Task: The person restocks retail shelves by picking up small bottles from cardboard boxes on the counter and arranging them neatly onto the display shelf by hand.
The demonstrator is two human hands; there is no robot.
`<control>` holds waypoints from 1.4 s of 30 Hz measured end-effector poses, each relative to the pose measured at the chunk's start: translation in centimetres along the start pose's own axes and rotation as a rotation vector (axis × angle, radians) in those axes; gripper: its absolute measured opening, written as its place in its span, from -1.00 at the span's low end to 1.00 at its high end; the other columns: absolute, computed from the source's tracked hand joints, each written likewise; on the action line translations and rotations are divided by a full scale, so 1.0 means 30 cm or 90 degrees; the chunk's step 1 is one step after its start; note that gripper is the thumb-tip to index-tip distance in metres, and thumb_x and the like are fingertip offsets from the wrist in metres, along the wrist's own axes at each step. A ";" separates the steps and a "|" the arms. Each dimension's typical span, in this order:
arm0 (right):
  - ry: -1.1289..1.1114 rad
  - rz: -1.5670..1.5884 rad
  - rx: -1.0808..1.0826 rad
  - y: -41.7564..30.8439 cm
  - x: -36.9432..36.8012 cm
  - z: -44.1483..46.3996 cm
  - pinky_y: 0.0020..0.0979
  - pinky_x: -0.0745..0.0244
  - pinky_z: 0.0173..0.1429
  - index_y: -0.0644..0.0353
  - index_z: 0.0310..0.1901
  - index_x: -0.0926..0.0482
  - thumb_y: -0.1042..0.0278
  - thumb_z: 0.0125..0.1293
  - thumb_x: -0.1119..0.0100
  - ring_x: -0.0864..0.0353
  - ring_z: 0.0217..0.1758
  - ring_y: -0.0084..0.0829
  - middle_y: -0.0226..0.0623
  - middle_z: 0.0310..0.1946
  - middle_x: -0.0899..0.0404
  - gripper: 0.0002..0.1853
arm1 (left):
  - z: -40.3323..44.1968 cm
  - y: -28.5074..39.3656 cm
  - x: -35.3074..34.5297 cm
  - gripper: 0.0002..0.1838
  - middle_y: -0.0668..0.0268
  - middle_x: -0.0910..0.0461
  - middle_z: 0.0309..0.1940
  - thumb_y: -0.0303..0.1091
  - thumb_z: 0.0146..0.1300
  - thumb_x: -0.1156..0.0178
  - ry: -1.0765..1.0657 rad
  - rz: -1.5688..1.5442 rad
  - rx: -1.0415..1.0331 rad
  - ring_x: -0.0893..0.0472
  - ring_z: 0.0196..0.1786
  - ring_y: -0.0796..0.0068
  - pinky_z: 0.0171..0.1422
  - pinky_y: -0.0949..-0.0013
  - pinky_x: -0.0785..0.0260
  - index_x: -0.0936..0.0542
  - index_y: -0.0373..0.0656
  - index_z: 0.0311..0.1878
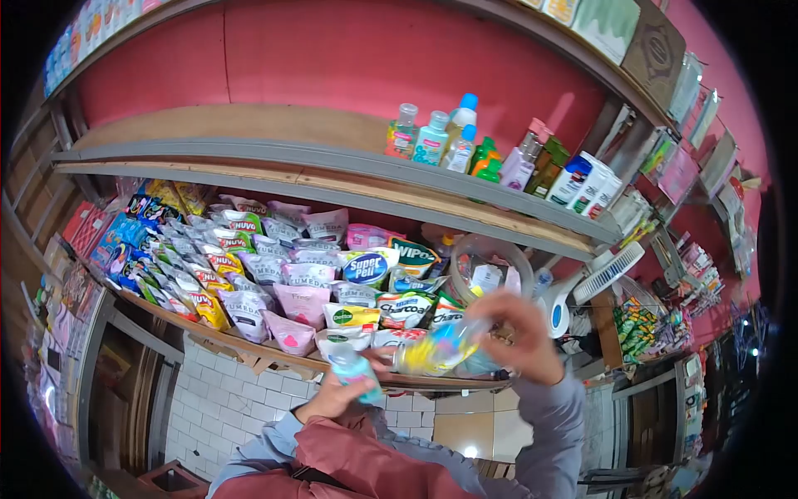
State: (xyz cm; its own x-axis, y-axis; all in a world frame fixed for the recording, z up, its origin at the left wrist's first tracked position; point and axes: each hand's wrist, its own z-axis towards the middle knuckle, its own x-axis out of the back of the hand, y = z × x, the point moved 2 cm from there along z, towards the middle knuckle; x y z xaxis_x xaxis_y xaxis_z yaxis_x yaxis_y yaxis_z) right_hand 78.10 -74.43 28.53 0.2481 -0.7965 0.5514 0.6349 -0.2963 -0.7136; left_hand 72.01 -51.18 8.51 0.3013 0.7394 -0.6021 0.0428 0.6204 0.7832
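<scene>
- The left grip [332, 397] is clasping a teal bottle [350, 364].
- The right grip [524, 331] is holding a blurred yellow-and-blue bottle [440, 348].
- Pouches [302, 304] are sitting beyond them.

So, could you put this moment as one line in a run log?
Left hand: holding teal bottle | right hand: touching yellow-and-blue item, grip blurred | beyond: packaged pouches | shelf above: standing bottles

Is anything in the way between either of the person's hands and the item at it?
Nothing visible is. The left hand directly grips a small teal plastic bottle; the right hand meets one end of a blurred yellow-and-blue item, with no object showing between them.
</scene>
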 end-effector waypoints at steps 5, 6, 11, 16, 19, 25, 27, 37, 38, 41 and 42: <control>0.315 -0.092 0.305 -0.159 0.165 0.374 -0.50 -0.51 -0.03 0.33 -0.05 -0.49 0.68 0.12 -0.20 -0.56 -0.05 -0.46 -0.23 -0.08 -0.51 -0.68 | 0.010 0.161 0.194 -0.71 0.20 -0.54 -0.34 -0.39 0.18 -0.20 0.103 0.025 -0.085 -0.59 -0.18 0.31 0.01 0.18 -0.47 -0.45 -0.26 -0.04; 0.349 -0.089 0.338 -0.188 0.167 0.453 -0.49 -0.51 -0.04 0.32 -0.04 -0.49 0.66 0.14 -0.21 -0.57 -0.06 -0.49 -0.26 -0.09 -0.52 -0.68 | 0.009 0.179 0.220 -0.69 0.19 -0.54 -0.37 -0.37 0.17 -0.21 0.116 0.042 -0.101 -0.58 -0.25 0.33 -0.08 0.21 -0.47 -0.45 -0.26 -0.04; 0.343 -0.245 0.396 -0.123 0.199 0.829 -0.53 -0.53 -0.12 0.20 -0.14 -0.58 0.56 0.11 -0.26 -0.60 -0.17 -0.55 -0.36 -0.21 -0.57 -0.75 | 0.028 0.274 0.308 -0.68 0.20 -0.53 -0.40 -0.36 0.15 -0.23 0.167 0.030 -0.142 -0.57 -0.32 0.34 -0.12 0.20 -0.47 -0.44 -0.28 -0.07; 0.178 -0.298 0.204 0.059 0.200 1.080 -0.50 -0.50 -0.21 0.17 -0.17 -0.60 0.48 0.02 -0.24 -0.58 -0.29 -0.56 -0.33 -0.30 -0.60 -0.73 | 0.061 0.336 0.431 -0.67 0.20 -0.52 -0.41 -0.36 0.15 -0.23 0.184 0.033 -0.154 -0.54 -0.30 0.35 -0.10 0.20 -0.45 -0.43 -0.29 -0.07; 0.065 -0.276 0.109 0.134 0.194 1.145 -0.48 -0.50 -0.18 0.18 -0.21 -0.61 0.48 -0.01 -0.24 -0.57 -0.26 -0.58 -0.34 -0.34 -0.62 -0.75 | 0.094 0.369 0.490 -0.69 0.20 -0.52 -0.42 -0.37 0.14 -0.22 0.191 0.020 -0.146 -0.55 -0.31 0.34 -0.11 0.22 -0.46 -0.44 -0.30 -0.09; -0.156 -0.209 -0.066 0.210 0.179 1.185 -0.49 -0.56 -0.12 0.31 -0.13 -0.58 0.57 0.08 -0.25 -0.57 -0.19 -0.59 -0.36 -0.23 -0.60 -0.73 | 0.174 0.373 0.549 -0.71 0.20 -0.53 -0.43 -0.40 0.14 -0.21 0.182 -0.024 -0.085 -0.57 -0.31 0.34 -0.12 0.22 -0.47 -0.46 -0.30 -0.10; -0.179 -0.186 -0.162 0.208 0.175 1.174 -0.48 -0.58 -0.12 0.31 -0.10 -0.58 0.54 0.12 -0.29 -0.58 -0.17 -0.57 -0.35 -0.21 -0.60 -0.72 | 0.199 0.363 0.549 -0.72 0.19 -0.54 -0.43 -0.41 0.15 -0.20 0.174 -0.027 -0.072 -0.58 -0.31 0.33 -0.13 0.25 -0.46 -0.46 -0.30 -0.10; -0.224 -0.131 -0.168 0.237 0.193 1.187 -0.54 -0.50 -0.34 0.28 -0.10 -0.62 0.44 0.12 -0.37 -0.54 -0.46 -0.63 -0.32 -0.36 -0.62 -0.71 | 0.291 0.342 0.549 -0.71 0.20 -0.55 -0.41 -0.38 0.17 -0.22 0.129 -0.017 -0.055 -0.60 -0.31 0.36 -0.17 0.29 -0.46 -0.46 -0.31 -0.08; -0.227 -0.136 -0.171 0.233 0.194 1.186 -0.54 -0.50 -0.34 0.28 -0.10 -0.62 0.43 0.12 -0.37 -0.55 -0.46 -0.63 -0.32 -0.37 -0.62 -0.70 | 0.293 0.340 0.548 -0.70 0.21 -0.55 -0.41 -0.38 0.17 -0.22 0.130 -0.019 -0.055 -0.60 -0.31 0.36 -0.16 0.29 -0.46 -0.46 -0.31 -0.08; -0.229 -0.135 -0.171 0.228 0.194 1.179 -0.53 -0.51 -0.33 0.28 -0.10 -0.61 0.44 0.11 -0.37 -0.57 -0.44 -0.62 -0.33 -0.38 -0.63 -0.70 | 0.297 0.333 0.539 -0.69 0.21 -0.54 -0.42 -0.37 0.14 -0.23 0.144 -0.017 -0.050 -0.59 -0.32 0.34 -0.16 0.26 -0.47 -0.46 -0.29 -0.08; -0.226 -0.132 -0.169 0.227 0.196 1.176 -0.53 -0.51 -0.33 0.28 -0.09 -0.61 0.44 0.11 -0.37 -0.57 -0.43 -0.61 -0.33 -0.38 -0.63 -0.70 | 0.299 0.332 0.532 -0.68 0.20 -0.52 -0.44 -0.36 0.12 -0.23 0.156 -0.009 -0.044 -0.58 -0.34 0.32 -0.17 0.23 -0.47 -0.45 -0.27 -0.10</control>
State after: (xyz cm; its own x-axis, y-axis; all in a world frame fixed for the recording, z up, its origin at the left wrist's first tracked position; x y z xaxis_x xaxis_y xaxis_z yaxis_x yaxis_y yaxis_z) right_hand 109.71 -62.55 42.15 0.3998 -0.4904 0.7744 0.5004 -0.5911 -0.6326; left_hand 85.79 -35.55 8.11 0.0606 0.7664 -0.6395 -0.0222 0.6415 0.7668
